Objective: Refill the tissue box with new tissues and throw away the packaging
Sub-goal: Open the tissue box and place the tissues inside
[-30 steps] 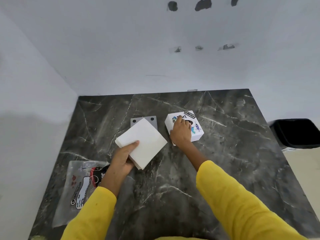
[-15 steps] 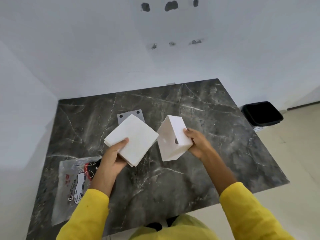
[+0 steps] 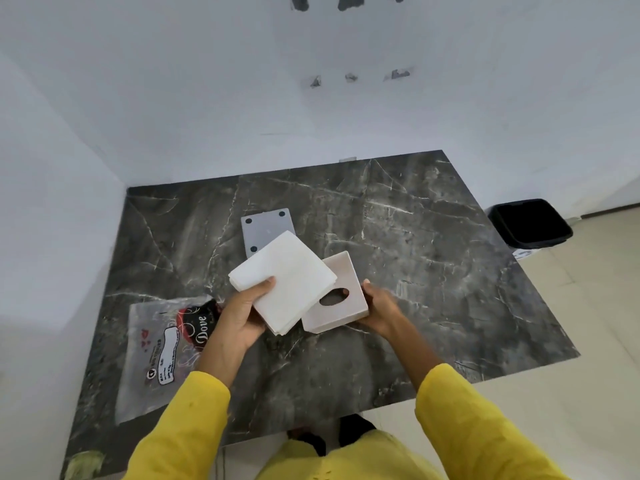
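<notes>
White tissue stack [image 3: 282,280] gripped in left hand [image 3: 242,315], thumb on top, overlapping the tissue box [image 3: 337,299] held by right hand [image 3: 379,310] w/ its inside facing up, both above tabletop [image 3: 433,254]. Tip: square stack to box walls, slide in flat, don't crush edges. Wrapper [image 3: 162,351] lies left; bin [image 3: 531,221] far right.

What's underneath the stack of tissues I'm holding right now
The tissue stack, held in your left hand, overlaps the tissue box on its left and a corner of the gray lid. Whatever lies on the table beneath is covered.
</notes>
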